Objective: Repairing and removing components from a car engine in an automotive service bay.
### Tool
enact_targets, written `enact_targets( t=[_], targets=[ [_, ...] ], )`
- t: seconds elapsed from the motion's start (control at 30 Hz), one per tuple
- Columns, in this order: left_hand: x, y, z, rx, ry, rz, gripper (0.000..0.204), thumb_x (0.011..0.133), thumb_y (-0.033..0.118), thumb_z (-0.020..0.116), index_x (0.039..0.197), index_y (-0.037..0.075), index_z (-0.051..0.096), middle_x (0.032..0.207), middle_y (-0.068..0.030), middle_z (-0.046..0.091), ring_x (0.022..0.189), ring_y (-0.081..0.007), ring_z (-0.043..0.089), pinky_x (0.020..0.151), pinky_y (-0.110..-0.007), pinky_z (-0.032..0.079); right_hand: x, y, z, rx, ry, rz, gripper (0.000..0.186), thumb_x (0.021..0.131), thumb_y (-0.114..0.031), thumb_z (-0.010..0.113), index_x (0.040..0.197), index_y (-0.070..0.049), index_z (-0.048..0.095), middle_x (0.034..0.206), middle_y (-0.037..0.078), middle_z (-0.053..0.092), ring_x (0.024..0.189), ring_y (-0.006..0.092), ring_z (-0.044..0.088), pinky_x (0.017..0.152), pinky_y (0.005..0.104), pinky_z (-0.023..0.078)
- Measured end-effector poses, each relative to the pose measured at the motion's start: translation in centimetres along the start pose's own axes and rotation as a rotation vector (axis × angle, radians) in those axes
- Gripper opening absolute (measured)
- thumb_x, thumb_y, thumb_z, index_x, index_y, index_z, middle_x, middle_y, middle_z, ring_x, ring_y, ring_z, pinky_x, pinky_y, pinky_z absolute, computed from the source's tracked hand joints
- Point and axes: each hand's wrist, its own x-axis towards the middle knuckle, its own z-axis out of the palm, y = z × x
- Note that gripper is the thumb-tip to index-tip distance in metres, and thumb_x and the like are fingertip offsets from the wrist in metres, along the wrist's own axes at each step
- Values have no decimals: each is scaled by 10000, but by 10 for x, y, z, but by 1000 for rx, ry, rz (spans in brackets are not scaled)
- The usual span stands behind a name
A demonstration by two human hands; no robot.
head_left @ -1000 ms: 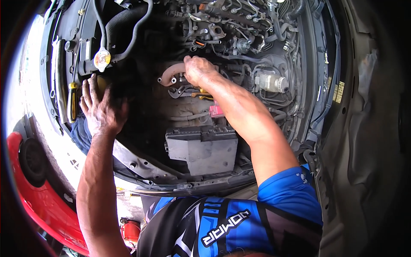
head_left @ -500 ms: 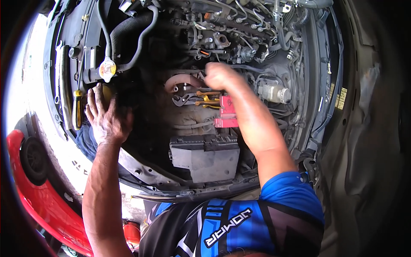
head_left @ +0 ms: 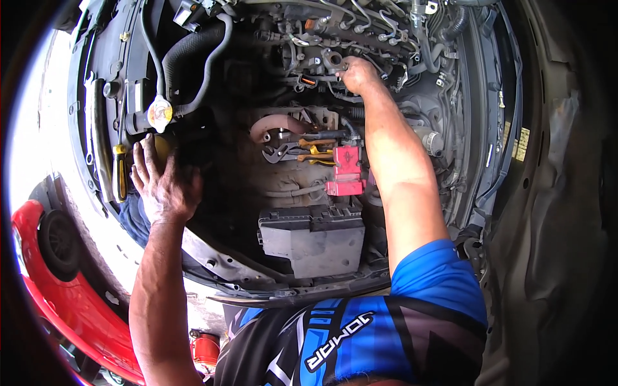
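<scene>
Two hands in an engine bay, left hand flat, open, right hand grip unclear, fingers hidden among pipes.

Right hand no longer down at the pliers and the yellow-handled tools on the gearbox top; now stretched further away into the engine bay, fingers closed on a small metal fitting among the hoses and pipes. Those tools now uncovered, lying well below the grip, near the forearm, together with the red battery clamp cover. Arm much straighter than before. Left hand a little lower in the view, fingers spread wider on the dark edge just under the yellow cap.
</scene>
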Motion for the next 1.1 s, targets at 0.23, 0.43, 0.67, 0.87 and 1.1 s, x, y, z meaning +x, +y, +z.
enact_targets(
  t=[0.23,0.43,0.67,0.87,1.1],
  targets=[
    [3,2,-3,0,-22,9,609,796,379,704,1358,175,587,1596,-197,257,1485,-438,194,1153,-610,220,-11,17,6,217,108,80,343,867,-334,742,1141,-129,719,1127,163,711,1077,341,665,933,416,517],
    [1,2,-2,-13,-19,-7,557,797,367,692,1313,175,610,1612,-183,244,1494,-433,176,1167,-607,199,-89,-14,-49,381,327,70,326,833,-278,778,1091,-85,728,1043,172,731,983,307,703,879,382,534],
    [0,0,2,-8,-20,0,570,800,377,692,1325,175,597,1616,-189,223,1491,-450,169,1168,-618,194,-180,34,-161,225,745,374,299,870,-297,750,1108,-118,723,921,130,744,865,259,721,799,390,558],
    [6,2,7,-9,27,32,540,812,376,670,1301,153,617,1610,-201,240,1487,-448,182,1164,-620,208,-192,172,-232,-132,702,567,470,872,-396,720,1195,-56,687,1108,217,709,1092,351,669,975,427,495],
    [-2,2,-1,45,-73,-61,549,835,382,663,1330,152,606,1619,-196,217,1503,-425,145,1186,-598,174,-203,44,-188,232,577,406,515,873,-317,758,1258,-2,623,991,206,722,931,282,713,835,395,549]
  ],
)
